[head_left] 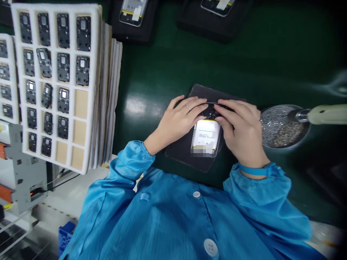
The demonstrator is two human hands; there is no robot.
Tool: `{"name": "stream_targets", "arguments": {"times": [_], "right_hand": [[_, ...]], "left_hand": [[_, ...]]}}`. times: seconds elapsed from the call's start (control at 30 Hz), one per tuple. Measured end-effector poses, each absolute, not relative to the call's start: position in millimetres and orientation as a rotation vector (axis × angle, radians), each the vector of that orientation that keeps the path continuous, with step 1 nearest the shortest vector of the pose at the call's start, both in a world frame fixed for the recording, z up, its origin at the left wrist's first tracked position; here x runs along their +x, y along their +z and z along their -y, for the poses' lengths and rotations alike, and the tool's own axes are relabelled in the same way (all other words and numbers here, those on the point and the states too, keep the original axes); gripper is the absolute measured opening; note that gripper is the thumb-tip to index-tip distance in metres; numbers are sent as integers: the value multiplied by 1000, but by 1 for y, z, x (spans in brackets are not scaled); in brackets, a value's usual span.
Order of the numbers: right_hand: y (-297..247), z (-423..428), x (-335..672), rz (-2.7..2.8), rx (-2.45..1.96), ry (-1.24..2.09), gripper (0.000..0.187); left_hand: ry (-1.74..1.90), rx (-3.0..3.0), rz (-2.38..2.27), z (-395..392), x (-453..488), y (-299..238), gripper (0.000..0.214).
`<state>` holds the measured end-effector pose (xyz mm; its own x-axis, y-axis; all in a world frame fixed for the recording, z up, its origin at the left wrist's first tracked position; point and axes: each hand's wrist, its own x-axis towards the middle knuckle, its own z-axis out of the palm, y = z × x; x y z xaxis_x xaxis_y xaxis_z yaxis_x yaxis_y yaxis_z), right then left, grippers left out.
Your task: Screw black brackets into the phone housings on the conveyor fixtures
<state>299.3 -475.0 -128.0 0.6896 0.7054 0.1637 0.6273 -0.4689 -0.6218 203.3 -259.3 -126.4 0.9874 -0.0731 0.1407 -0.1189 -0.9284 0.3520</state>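
Observation:
An opened phone lies back up on a dark pad, its white battery facing me. Black parts fill its upper end, partly covered by fingers. My left hand grips the phone's upper left side, fingertips on the edge and the black parts. From the other side, my right hand holds the upper right corner, with bent fingers and the thumb by the battery's right edge. Whether a small part sits under the fingertips is hidden.
At left stands a stack of white foam trays with black phone modules. A round dish of tiny metal pieces is on the right, a pale-handled tool over it. Two more opened phones rest on dark blocks behind.

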Motion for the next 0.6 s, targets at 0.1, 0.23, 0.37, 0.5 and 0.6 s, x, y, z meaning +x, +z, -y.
{"name": "stream_targets", "arguments": {"times": [0.1,0.23,0.37,0.5,0.6], "right_hand": [[-129,473,296,987,-2247,148,38],[-130,472,292,964,-2237,117,39],[-129,470,288,956,-2248,101,39],[-120,466,280,942,-2349,107,41],[-111,465,272,923,-2442,135,47]], "left_hand": [[180,2733,98,261,203,-124,44],[162,2699,51,262,202,-122,42],[83,2702,-2,264,203,-119,43],[55,2753,12,272,195,-115,53],[81,2805,28,286,184,-112,73]]}}
